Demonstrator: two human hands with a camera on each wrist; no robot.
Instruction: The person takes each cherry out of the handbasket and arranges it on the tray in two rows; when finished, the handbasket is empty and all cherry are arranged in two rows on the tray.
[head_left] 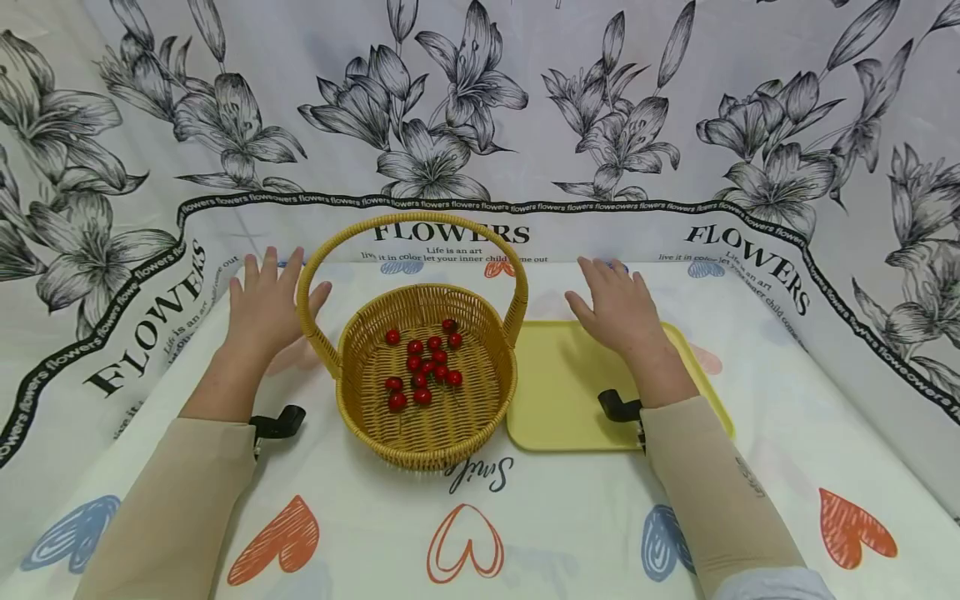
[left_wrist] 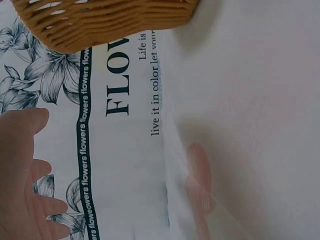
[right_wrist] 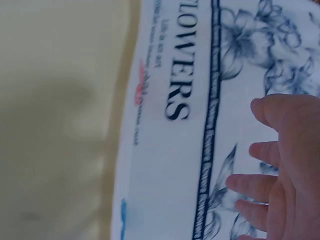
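Flowered cloth spans the far side. Left hand and right hand spread, grasping nothing; the basket between likely keeps cherries from rolling.

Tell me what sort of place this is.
Probably an improvised indoor tabletop filming booth: a white flower-printed cloth backdrop, a white heart-printed tablecloth and a round golden-brown woven basket.

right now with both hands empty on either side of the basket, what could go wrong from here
The left hand is close to the upright handle of the basket, so a careless sideways move might knock it and tip the basket. The red cherries lie loose inside, so they could spill if it tilts. The black mount at the right hand's wrist is above the yellow tray and might bump it as that arm moves.
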